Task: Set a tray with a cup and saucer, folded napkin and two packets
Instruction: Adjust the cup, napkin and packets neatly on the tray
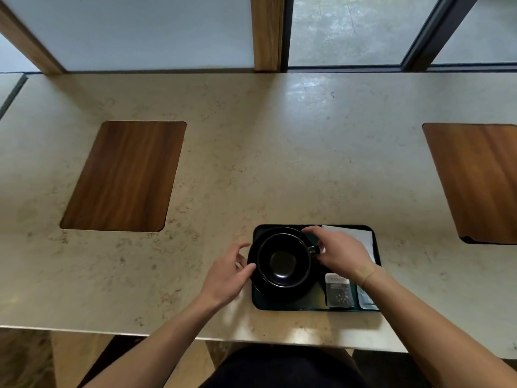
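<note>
A dark rectangular tray (293, 306) lies near the counter's front edge. On its left half a black cup (284, 261) stands upright on a black saucer (279, 293). My left hand (226, 273) holds the saucer's left rim with thumb and fingers. My right hand (340, 252) grips the cup at its handle (313, 249) on the right side. A white folded napkin (361, 238) lies in the tray's far right corner, partly under my right hand. Two grey packets (338, 292) (366, 301) lie side by side in the near right corner.
The beige stone counter (251, 163) has a wooden inlay (126, 175) at the left and another (478, 180) at the right edge. Windows and a wooden post (267, 32) rise behind the counter. The counter's front edge runs just below the tray.
</note>
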`<state>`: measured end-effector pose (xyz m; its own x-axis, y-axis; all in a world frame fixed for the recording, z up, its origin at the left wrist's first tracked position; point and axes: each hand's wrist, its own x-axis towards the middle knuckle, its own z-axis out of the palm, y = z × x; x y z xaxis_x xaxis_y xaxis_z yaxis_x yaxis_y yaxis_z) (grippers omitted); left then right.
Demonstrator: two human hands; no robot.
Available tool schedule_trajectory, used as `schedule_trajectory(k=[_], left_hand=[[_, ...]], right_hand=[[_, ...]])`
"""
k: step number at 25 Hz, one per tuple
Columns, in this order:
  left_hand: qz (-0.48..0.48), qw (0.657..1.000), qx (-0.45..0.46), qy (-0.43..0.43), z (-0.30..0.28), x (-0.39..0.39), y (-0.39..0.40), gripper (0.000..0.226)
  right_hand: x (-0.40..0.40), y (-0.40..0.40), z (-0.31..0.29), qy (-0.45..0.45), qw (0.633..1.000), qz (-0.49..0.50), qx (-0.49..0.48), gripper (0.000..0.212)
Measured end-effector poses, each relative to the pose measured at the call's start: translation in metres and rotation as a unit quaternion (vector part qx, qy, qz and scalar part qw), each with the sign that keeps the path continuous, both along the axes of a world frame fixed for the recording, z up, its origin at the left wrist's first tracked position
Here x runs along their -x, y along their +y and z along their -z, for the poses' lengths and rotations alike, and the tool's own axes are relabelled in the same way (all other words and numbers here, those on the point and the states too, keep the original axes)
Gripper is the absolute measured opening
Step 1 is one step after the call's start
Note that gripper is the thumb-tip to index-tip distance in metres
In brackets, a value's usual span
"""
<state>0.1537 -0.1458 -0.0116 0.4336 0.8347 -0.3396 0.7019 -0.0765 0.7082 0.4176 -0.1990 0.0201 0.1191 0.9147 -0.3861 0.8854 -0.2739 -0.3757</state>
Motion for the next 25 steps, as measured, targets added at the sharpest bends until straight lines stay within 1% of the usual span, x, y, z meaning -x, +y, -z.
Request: schedule_trajectory(k=[3, 7, 11, 17, 25], left_hand=[[-0.007, 1.0, 0.021, -0.019, -0.001, 0.001, -0.009, 0.054], [0.006, 1.0, 0.01, -0.005, -0.005, -0.003, 0.001, 0.051], [0.037, 0.999, 0.017, 0.014, -0.008, -0.01, 0.021, 0.05], [0.092, 0.995, 0.029, 0.023, -0.011, -0.018, 0.042, 0.05], [0.072, 0.996, 0.045, -0.002, -0.009, -0.016, 0.036, 0.051]], right_hand=[[-0.001, 0.008, 0.001, -0.016, 0.999, -0.029, 0.007, 0.06], [-0.001, 0.001, 0.004, -0.016, 0.999, -0.028, 0.0, 0.061], [0.003, -0.01, 0.005, 0.016, 0.999, 0.016, 0.033, 0.065], [0.013, -0.025, 0.006, 0.035, 0.996, 0.055, 0.054, 0.059], [0.009, -0.013, -0.001, 0.021, 0.995, 0.042, 0.087, 0.055]])
